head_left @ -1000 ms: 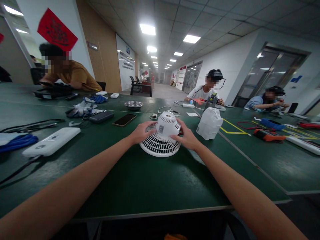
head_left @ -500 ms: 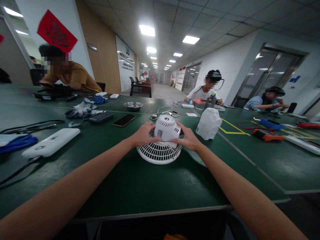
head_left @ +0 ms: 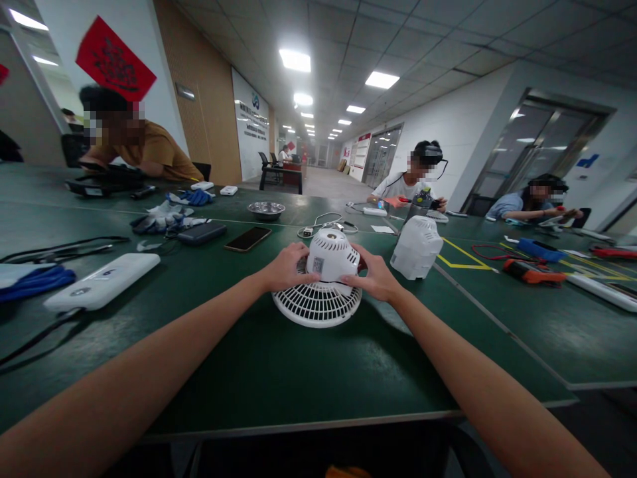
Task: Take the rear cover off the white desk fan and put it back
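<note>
A white fan head point(head_left: 326, 255) rests on the green table with its round slotted grille point(head_left: 318, 307) facing down and its vented motor housing upward. My left hand point(head_left: 291, 267) grips the housing from the left, thumb on its front by a small label. From the right, my right hand point(head_left: 374, 273) closes on the same housing, thumb near the lower front edge. The far fingers of both hands are partly hidden behind it. Just right of my right hand stands a white plastic housing point(head_left: 417, 249), touching neither hand.
Left lie a white power bank point(head_left: 104, 282), a phone point(head_left: 247, 239), a dark case point(head_left: 202, 233) and gloves point(head_left: 166, 219). Behind the fan are a metal bowl point(head_left: 266, 210) and a white cable point(head_left: 326, 222). An orange multimeter point(head_left: 533, 271) lies right. Several people sit around the table.
Both hands keep their hold on the fan head, which stays in place. The camera view has shifted very slightly.
</note>
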Motion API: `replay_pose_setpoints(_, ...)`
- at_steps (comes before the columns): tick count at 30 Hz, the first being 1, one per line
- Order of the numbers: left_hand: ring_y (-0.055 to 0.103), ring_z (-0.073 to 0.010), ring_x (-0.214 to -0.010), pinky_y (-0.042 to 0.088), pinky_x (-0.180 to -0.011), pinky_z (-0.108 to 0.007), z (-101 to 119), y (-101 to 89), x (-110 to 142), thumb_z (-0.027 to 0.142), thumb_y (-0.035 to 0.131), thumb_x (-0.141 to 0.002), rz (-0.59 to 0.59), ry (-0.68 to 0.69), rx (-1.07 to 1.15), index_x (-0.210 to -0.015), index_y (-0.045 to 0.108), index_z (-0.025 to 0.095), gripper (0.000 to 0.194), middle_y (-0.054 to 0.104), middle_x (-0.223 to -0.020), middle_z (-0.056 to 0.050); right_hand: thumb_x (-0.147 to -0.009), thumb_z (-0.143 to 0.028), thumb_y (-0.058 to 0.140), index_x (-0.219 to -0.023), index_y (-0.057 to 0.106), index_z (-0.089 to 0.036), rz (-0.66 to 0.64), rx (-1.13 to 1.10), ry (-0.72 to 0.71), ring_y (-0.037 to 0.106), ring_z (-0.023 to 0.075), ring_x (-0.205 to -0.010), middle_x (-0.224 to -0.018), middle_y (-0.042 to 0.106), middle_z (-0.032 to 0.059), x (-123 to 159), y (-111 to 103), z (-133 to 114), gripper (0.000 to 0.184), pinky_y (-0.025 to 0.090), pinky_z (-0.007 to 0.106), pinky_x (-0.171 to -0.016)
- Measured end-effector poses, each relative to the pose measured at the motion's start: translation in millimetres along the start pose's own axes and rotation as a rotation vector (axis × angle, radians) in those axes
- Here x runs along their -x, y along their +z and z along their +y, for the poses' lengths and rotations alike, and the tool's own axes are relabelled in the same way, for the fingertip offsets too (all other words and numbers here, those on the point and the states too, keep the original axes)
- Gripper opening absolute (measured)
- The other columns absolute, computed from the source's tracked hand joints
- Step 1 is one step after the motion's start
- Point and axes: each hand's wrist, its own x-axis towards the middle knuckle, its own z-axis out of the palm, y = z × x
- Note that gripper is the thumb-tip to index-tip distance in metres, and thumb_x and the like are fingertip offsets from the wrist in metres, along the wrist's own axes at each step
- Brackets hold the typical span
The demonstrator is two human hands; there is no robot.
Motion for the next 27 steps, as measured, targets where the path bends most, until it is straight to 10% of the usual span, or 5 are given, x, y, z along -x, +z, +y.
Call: replay_pose_setpoints(27,0.052,-0.0351,-0.114,0.038,-0.098,-0.049,0,1.8,-1,0.06,0.068,-0.079,-0.023,-0.015,-0.062,-0.123,0.066,0.019,0.06,0.059,-0.121,-0.015,-0.075,-0.046,0.079,-0.14,0.047,-0.025,0.029,-0.007,0.006,0.064,0.033,-0.112,-0.127,0.066,0.0103,-4,10,-8,0.075,0.047,0.056,-0.099)
